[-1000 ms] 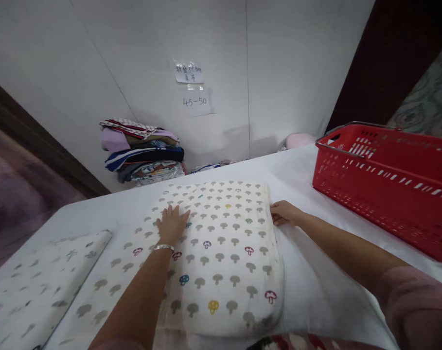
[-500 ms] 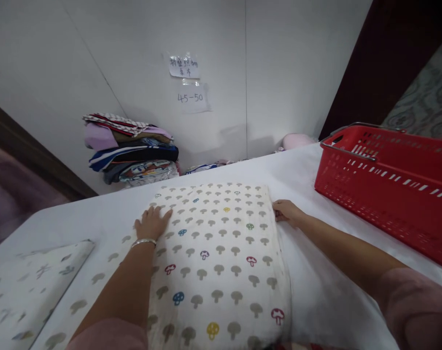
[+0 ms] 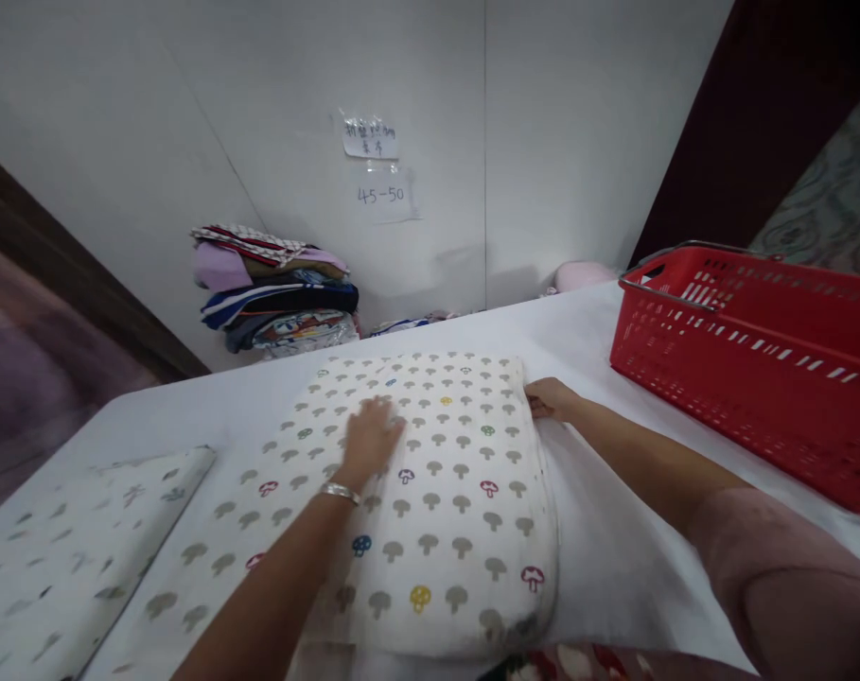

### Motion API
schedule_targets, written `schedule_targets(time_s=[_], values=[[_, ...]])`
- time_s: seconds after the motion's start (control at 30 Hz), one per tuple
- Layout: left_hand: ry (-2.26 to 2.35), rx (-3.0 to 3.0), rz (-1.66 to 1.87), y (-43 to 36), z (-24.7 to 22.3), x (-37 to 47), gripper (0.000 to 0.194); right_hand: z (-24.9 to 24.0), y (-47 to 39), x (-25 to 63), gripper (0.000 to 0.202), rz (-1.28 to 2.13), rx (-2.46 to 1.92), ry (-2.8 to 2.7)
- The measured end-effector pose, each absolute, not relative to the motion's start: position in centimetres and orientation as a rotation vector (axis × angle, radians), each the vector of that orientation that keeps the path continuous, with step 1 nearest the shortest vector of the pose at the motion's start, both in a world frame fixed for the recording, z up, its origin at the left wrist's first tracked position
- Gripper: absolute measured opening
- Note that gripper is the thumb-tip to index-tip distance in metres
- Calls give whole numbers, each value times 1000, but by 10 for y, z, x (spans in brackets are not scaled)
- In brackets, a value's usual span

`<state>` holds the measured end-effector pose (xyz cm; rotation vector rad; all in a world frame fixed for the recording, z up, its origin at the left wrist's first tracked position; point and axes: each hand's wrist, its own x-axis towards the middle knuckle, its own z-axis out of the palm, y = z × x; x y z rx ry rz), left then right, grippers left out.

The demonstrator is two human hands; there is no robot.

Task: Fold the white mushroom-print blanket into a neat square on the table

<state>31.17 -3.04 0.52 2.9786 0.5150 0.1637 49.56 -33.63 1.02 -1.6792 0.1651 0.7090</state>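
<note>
A white cloth with grey and coloured mushroom prints (image 3: 436,492) lies folded in layers on the white-covered table. My left hand (image 3: 371,437), blurred by motion, rests over its upper middle with the fingers spread, a silver bangle on the wrist. At the cloth's right edge is my right hand (image 3: 549,399), its fingers closed on the layered edge near the far corner. The fingertips there are partly hidden. To the left, another folded cloth with a leafy print (image 3: 89,558) lies apart from my hands.
A red plastic basket (image 3: 742,369) with a metal handle stands at the right. Beyond the table's far edge a stack of folded fabrics (image 3: 280,293) leans near the wall. Paper signs (image 3: 383,194) are taped there. A patterned red fabric (image 3: 586,662) shows at the bottom edge.
My left hand has moved right, from the cloth's left part toward its middle. My right hand stays at the right edge. The view has shifted slightly.
</note>
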Motion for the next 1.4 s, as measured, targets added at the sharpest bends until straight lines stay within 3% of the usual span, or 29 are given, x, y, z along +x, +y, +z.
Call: schedule_targets(time_s=[0.17, 0.27, 0.47, 0.7, 1.13, 1.4], values=[[-97, 2930, 176, -140, 0, 296, 59, 13, -324, 495, 13, 578, -1764, 227], [-187, 2923, 127, -168, -3, 289, 60, 16, -326, 490, 13, 563, -1777, 233], [-84, 2889, 10, -179, 7, 279, 56, 23, -339, 471, 9, 683, -1705, 164], [-158, 2778, 195, -241, 10, 231, 45, 21, -359, 432, 13, 863, -1626, 29], [288, 2814, 263, -293, 19, 203, 41, 21, -364, 365, 10, 1000, -1679, -129], [402, 2768, 301, -290, 20, 205, 17, 17, -381, 333, 9, 1002, -1636, -144]])
